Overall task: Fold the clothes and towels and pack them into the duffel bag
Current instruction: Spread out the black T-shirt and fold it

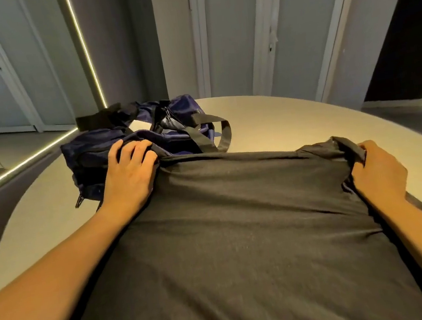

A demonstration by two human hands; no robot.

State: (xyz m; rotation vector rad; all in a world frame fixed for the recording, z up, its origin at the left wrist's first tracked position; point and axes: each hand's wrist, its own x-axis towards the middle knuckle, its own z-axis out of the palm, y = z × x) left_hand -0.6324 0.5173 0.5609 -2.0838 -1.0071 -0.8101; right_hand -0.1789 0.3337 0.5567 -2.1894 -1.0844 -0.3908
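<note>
A large dark grey garment (pixel 240 236) lies spread over the near half of the round beige table (pixel 279 119). My left hand (pixel 129 175) grips its far left corner, fingers curled over the edge, right against the duffel bag. At the far right corner, my right hand (pixel 377 174) holds a bunched fold of the same cloth. The navy duffel bag (pixel 127 140) with black straps sits slumped at the table's far left, its top zip open.
The table's curved far edge runs behind the bag. Pale cupboard doors (pixel 229 38) stand beyond it. A lit strip (pixel 84 50) runs down a mirrored panel on the left. Bare tabletop shows at the far right.
</note>
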